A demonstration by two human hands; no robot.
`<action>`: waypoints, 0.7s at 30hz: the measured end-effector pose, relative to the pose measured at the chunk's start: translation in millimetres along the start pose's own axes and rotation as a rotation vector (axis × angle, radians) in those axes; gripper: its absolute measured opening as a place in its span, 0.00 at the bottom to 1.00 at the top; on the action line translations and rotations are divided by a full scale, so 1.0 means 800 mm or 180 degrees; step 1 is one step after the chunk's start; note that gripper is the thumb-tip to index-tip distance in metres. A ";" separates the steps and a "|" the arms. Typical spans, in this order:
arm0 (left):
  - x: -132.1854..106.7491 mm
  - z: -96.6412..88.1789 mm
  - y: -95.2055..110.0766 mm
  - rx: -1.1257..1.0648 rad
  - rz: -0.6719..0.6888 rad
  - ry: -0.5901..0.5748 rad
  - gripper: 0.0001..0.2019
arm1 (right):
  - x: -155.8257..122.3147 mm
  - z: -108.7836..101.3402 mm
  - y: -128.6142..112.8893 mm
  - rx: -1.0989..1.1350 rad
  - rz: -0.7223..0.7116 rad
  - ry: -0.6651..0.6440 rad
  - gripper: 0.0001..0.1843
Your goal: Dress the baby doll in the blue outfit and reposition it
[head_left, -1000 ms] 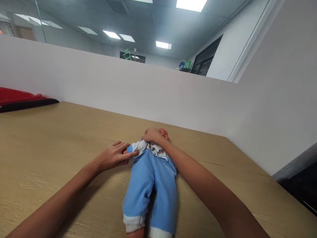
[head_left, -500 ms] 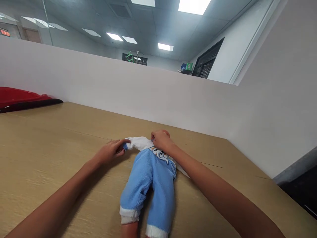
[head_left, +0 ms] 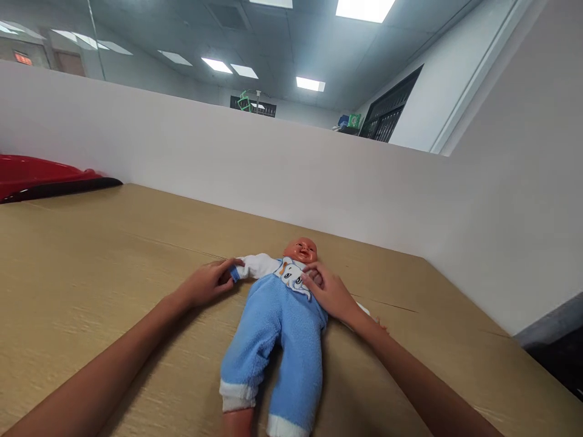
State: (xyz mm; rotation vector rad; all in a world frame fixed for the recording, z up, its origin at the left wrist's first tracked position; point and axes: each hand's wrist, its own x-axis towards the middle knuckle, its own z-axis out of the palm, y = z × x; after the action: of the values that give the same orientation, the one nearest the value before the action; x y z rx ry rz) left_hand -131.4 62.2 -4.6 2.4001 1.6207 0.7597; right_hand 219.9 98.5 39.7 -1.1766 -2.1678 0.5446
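- Moved since the earlier frame: the right hand, which is now resting lower, from the doll's neck to the side of its chest; the face of the doll is showing again.
- Unmoved: the left hand, staying by the doll's outstretched arm.
- Left grip: thumb below and fingers above, closing around the blue sleeve cuff; how firmly, cannot tell.
- Right grip: fingers bending loosely over the doll's chest edge; whether they are pinching cloth, cannot tell.
- Done, by appearance: the outfit is covering the doll's torso and both legs, and the white sleeve is reaching down to its cuff.
- Left over: uncertain; no fastening is showing, and the doll's other sleeve is lying mostly hidden behind the right hand and forearm.
- Doll, one: lying face up on the table, head pointing toward the wall, legs spreading slightly toward the wearer; smooth reddish head, open smiling mouth.
- Outfit, one: fuzzy light blue, white bands ending the trouser legs, a white animal-face patch sitting across the doll's chest; cloth wrinkling at one knee.
- Red plastic object, one: standing well apart from the doll, beyond the left hand; kind, cannot tell.
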 end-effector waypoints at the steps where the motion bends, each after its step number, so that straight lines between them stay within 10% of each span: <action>1: 0.000 0.001 -0.002 -0.0017 0.0039 0.0029 0.24 | -0.015 -0.003 0.004 0.0067 0.0035 -0.0031 0.20; 10: -0.004 0.010 -0.019 -0.0349 0.0361 0.0158 0.19 | -0.125 -0.014 0.055 -0.0129 -0.0002 -0.0217 0.13; 15: 0.038 0.009 0.005 -0.1038 -0.0508 0.0408 0.23 | -0.150 0.007 0.079 0.0144 -0.0249 0.0085 0.19; 21: 0.120 0.025 0.039 -0.1078 -0.0410 -0.0579 0.25 | -0.152 0.004 0.068 0.0136 -0.0253 0.0023 0.16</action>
State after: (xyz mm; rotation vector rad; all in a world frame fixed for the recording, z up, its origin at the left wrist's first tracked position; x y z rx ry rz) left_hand -68.3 138.7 21.8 2.0439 1.4292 0.7047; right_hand 302.2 23.5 -33.7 -1.0634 -2.1759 0.5489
